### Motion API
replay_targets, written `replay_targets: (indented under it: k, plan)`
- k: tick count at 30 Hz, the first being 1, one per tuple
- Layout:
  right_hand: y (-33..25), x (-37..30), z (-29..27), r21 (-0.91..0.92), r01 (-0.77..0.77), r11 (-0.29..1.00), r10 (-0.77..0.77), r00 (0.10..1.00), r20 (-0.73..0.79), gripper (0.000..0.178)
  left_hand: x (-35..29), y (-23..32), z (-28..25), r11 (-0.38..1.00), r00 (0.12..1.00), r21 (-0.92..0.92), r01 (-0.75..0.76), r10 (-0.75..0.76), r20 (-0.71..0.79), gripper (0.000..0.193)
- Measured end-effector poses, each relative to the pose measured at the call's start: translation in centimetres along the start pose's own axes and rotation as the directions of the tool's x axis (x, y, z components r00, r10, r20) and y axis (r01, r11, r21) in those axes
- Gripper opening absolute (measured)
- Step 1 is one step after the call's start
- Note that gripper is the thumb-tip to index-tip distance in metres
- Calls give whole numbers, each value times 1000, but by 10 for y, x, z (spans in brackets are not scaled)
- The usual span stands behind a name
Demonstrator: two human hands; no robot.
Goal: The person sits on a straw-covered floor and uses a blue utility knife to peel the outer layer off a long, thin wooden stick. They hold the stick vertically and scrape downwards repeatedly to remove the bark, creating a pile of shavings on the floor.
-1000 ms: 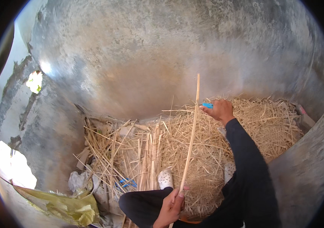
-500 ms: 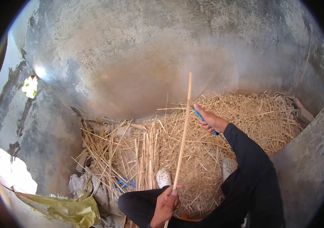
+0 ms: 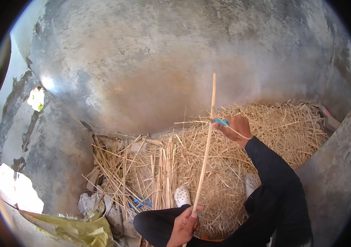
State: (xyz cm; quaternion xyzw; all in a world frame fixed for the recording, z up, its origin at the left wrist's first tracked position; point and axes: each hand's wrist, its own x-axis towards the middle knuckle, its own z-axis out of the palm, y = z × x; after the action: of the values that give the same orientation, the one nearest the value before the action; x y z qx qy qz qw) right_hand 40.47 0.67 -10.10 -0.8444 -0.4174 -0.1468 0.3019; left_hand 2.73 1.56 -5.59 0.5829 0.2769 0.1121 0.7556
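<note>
My left hand [image 3: 184, 227] is closed round the lower end of a long pale wooden stick [image 3: 204, 173], which rises away from me, nearly upright in the picture. Well up the stick, my right hand [image 3: 236, 128] grips a blue-handled tool [image 3: 222, 122], its front end touching the stick. My fingers hide most of the handle, and the blade's shape cannot be made out. A thin pale strip [image 3: 237, 132] runs from near the tool across the back of that hand.
Shavings [image 3: 266, 136] are heaped beyond and between my feet in pale clogs [image 3: 182, 195]. Split sticks [image 3: 164, 173] lie to the left, by a blue strap-like item [image 3: 141, 202] and yellow sheeting [image 3: 72, 230]. A concrete wall [image 3: 163, 61] curves around.
My right hand has turned and brought the blue-handled tool against the stick. The stick's upper end has shifted slightly right, and a pale strip now crosses my right hand.
</note>
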Motion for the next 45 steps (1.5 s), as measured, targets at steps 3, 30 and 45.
replay_targets:
  k: [3, 30, 45]
  plan:
    - [15, 11, 0, -73, -16, 997, 15, 1000, -22, 78, -11, 5, 13, 990, 996, 106, -93, 93, 2, 43]
    - [-91, -63, -36, 351, 359, 865, -451, 863, 229, 74, 24, 15, -4, 714, 980, -671, 198, -128, 153, 25]
    - [-100, -76, -33, 273, 467, 841, -495, 868, 43, 77, 15, 30, 5, 753, 982, -632, 183, -113, 150, 20]
